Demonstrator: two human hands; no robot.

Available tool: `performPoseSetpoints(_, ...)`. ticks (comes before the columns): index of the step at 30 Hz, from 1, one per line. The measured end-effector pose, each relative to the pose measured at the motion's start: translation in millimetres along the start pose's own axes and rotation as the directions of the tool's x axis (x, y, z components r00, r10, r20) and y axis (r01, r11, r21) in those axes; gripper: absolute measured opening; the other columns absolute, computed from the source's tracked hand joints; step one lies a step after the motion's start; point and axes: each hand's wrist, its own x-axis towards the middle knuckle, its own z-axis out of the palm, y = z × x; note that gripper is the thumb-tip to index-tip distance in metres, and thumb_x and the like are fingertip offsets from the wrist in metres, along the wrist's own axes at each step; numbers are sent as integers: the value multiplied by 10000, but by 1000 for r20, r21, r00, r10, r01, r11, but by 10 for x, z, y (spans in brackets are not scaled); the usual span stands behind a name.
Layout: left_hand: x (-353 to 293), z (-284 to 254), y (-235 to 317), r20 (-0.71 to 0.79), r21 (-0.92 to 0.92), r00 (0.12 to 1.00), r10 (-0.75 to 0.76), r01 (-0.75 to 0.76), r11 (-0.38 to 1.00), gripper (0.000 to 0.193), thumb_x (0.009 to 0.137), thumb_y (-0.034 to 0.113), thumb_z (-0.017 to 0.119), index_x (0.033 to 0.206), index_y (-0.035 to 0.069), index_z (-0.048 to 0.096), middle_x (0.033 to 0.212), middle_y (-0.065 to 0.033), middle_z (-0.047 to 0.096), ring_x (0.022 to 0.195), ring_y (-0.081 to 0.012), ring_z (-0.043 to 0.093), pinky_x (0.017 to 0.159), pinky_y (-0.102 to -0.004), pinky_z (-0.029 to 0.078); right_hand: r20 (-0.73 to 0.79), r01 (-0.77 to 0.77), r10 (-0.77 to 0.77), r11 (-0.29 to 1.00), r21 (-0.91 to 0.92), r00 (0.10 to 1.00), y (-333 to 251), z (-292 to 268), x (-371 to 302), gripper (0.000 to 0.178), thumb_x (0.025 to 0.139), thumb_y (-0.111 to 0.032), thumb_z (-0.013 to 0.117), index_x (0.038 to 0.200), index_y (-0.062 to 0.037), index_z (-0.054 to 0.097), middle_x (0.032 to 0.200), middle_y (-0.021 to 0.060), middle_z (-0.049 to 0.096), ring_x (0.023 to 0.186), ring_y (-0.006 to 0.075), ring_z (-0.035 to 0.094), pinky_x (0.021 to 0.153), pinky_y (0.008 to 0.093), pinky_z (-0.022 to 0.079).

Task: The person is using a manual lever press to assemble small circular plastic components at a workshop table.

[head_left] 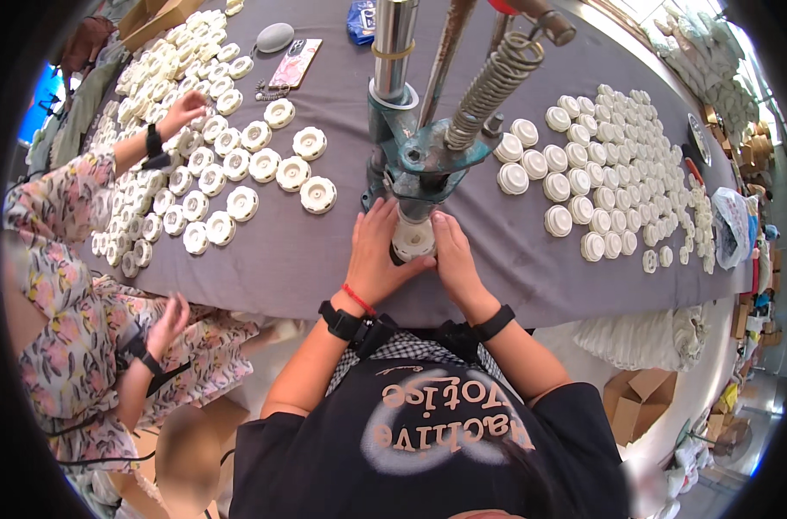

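Note:
A white round plastic part (pixel 413 241) sits under the head of a green hand press (pixel 441 149). My left hand (pixel 378 253) curves round its left side, with the thumb across the front. From the right, my right hand (pixel 456 258) is closed against the same part, its fingers pointing up beside the press head. The press's lower base is mostly hidden by my hands. A shiny steel column (pixel 395 43) and a coil spring (pixel 495 89) rise above it.
White notched caps (pixel 242 203) crowd the grey-covered table's left side; smooth white round caps (pixel 557 221) stand in rows at right. A co-worker's hand (pixel 183 112) reaches over the left caps. A phone (pixel 297 64) and a grey oval device (pixel 275 37) lie at the back.

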Motion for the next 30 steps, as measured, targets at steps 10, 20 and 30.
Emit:
performPoseSetpoints(10, 77, 4, -34, 118, -280, 992, -42, 74, 957, 710, 611, 230, 860, 1229, 57, 556, 1259, -133, 555, 1186, -296, 522, 1007, -370, 405, 90, -46, 38, 996, 81, 995, -159, 37, -183, 540, 1039, -397, 347, 1354, 26, 458, 1251, 148, 579, 1126, 174, 557, 922, 304, 460)
performPoseSetpoints(20, 13, 76, 5, -35, -238, 997, -65, 55, 970, 753, 593, 273, 879, 1229, 39, 550, 1276, -168, 545, 1272, -338, 463, 1035, -433, 390, 259, -273, 193, 906, 322, 946, -162, -73, -262, 539, 1049, -321, 338, 1462, 24, 310, 1381, 144, 474, 1202, 172, 511, 994, 295, 421)
performPoseSetpoints(30, -158, 183, -84, 75, -653, 937, -341, 304, 694, 702, 692, 257, 812, 1274, -15, 527, 1450, -234, 414, 1277, -267, 492, 994, -348, 437, 396, -364, 188, 823, 436, 899, -181, -24, -321, 540, 1043, -351, 308, 1485, -42, 275, 1340, 126, 495, 1176, 203, 543, 855, 364, 555)
